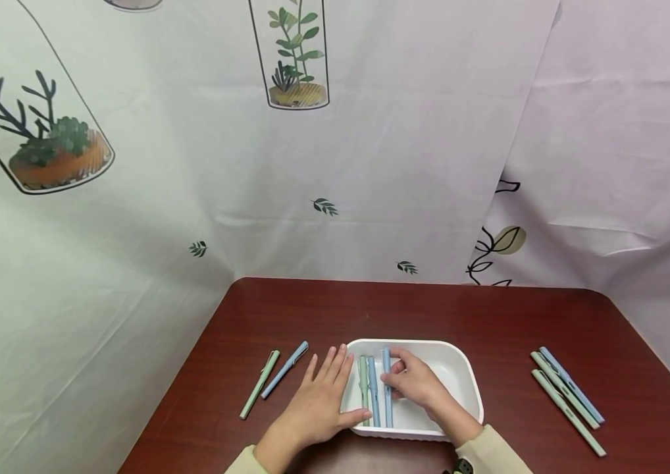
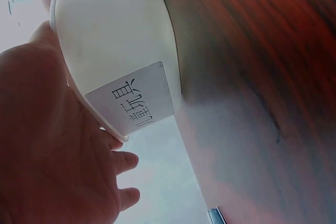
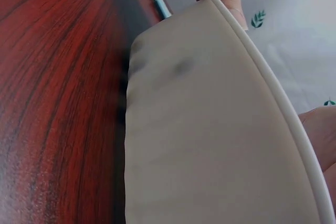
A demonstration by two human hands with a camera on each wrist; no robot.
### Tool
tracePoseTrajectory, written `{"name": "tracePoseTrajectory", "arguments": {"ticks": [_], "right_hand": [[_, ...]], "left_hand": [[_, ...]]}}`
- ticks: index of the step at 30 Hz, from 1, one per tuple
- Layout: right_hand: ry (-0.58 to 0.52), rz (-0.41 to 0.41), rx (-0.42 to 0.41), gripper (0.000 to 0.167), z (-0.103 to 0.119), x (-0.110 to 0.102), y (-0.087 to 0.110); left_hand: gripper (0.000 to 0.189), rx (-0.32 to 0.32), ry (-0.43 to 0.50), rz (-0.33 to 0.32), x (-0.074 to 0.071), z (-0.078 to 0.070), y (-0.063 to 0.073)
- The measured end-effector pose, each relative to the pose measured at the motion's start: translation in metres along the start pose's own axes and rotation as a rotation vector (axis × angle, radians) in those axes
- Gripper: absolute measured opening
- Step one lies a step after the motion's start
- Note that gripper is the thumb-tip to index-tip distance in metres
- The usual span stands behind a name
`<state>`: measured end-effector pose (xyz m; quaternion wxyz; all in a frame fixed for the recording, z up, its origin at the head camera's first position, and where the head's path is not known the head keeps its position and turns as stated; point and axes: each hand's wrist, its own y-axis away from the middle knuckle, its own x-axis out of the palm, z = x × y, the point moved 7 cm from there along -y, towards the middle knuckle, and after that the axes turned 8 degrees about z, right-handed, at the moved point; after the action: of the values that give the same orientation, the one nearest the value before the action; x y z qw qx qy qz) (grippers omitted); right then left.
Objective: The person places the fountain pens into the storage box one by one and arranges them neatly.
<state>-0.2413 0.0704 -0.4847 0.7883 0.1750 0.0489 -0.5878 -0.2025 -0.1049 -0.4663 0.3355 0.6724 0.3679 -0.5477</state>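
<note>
A white plastic tray [image 1: 450, 368] stands on the table in the head view. Inside, along its left side, lie a green pen [image 1: 363, 380] and a blue pen [image 1: 374, 395]. Just right of these, my right hand [image 1: 420, 383] pinches a second blue pen [image 1: 387, 409] between thumb and fingers, lengthwise in the tray. My left hand [image 1: 320, 407] lies with straight, spread fingers over the tray's left rim. In the left wrist view, that palm is beside the tray's outer wall [image 2: 110, 30], which bears a printed label [image 2: 134, 100]. The right wrist view shows mostly the tray's plain side [image 3: 199, 119].
Left of the tray, a green pen [image 1: 260, 385] and a blue pen [image 1: 285, 370] lie on the dark red table [image 1: 430, 309]. At the right lie another blue pen [image 1: 573, 386] and two green pens [image 1: 568, 412]. A plant-print cloth [image 1: 400, 164] hangs behind.
</note>
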Motion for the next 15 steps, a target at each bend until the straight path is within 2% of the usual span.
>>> {"name": "tracePoseTrajectory", "arguments": {"ticks": [15], "right_hand": [[0.080,0.031,0.000,0.054,0.0017,0.0068,-0.0018]], "left_hand": [[0.099,-0.005,-0.008,0.012,0.0035,0.0017,-0.0012]]}}
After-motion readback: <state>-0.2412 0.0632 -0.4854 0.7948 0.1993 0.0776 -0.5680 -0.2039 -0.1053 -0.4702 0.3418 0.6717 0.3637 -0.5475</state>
